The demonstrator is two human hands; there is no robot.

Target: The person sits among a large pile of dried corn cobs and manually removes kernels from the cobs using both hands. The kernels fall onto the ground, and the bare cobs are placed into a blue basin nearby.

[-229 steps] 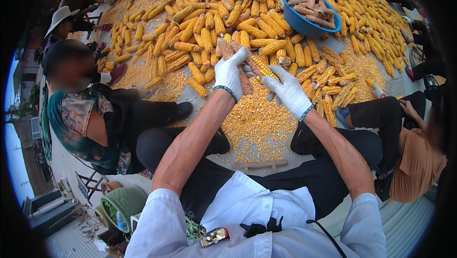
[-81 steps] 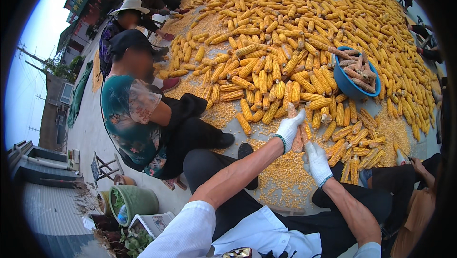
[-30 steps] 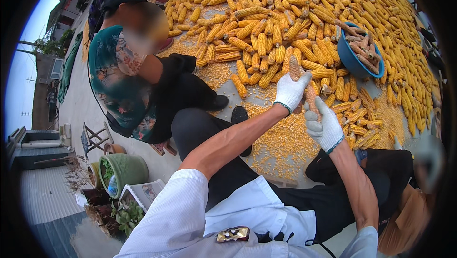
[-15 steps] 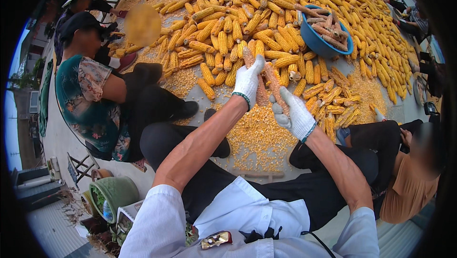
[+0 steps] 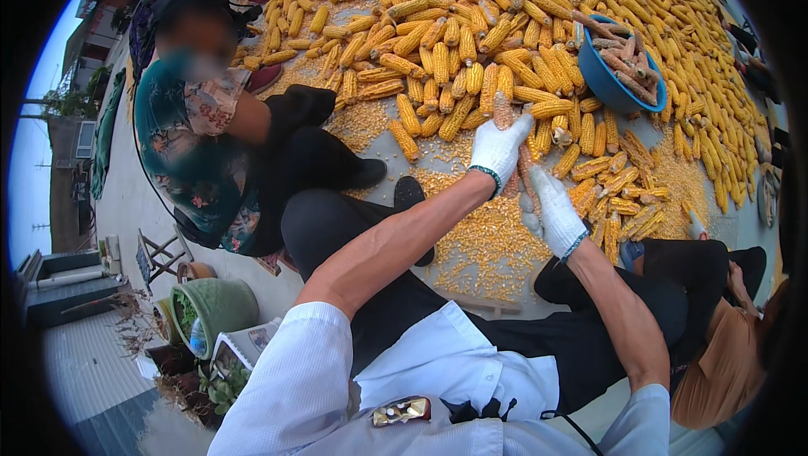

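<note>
My left hand (image 5: pixel 498 150), in a white knit glove with a green cuff, is closed around a mostly bare reddish corncob (image 5: pixel 503 109). The cob's upper end sticks out past the fingers, and its lower part shows below the hand. Just to the right and nearer, my gloved right hand (image 5: pixel 558 214) grips a second corncob (image 5: pixel 527 168), also largely stripped. This cob slants up against the left glove, which hides its top. Loose yellow kernels (image 5: pixel 484 246) lie on the ground beneath both hands.
A large heap of yellow corn ears (image 5: pixel 471 44) spreads ahead. A blue basin (image 5: pixel 608 77) of bare cobs stands on it at the right. One person (image 5: pixel 202 136) sits close on my left, another (image 5: pixel 724 355) on my right. A green plant pot (image 5: pixel 220 306) stands behind left.
The view has turned left, so the heap and basin appear farther right. My hands have come closer together, and both still hold their cobs.
</note>
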